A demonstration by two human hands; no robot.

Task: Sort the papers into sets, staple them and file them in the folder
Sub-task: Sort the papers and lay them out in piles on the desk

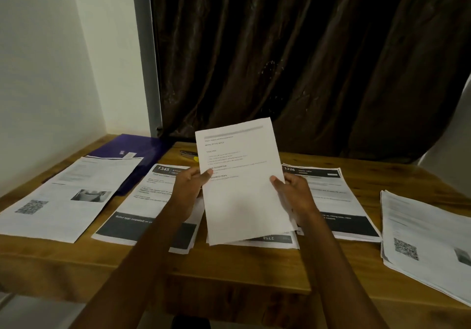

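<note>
I hold a set of white printed papers (242,188) upright above the middle of the wooden table (76,259). My left hand (190,188) grips its left edge, thumb on the front. My right hand (293,193) grips its right edge the same way. Under the held papers lies another sheet (267,240) with a dark band. Flat on the table lie a sheet with a QR code (68,196), a set headed 1345 (145,206) and a set headed 1226 (336,201). A purple folder (132,150) lies at the back left. The stapler (189,154) sits behind the held papers, partly hidden.
A thick stack of papers (428,242) lies at the table's right edge, overhanging toward me. A dark brown curtain (305,60) hangs behind the table and a white wall (51,73) closes the left side.
</note>
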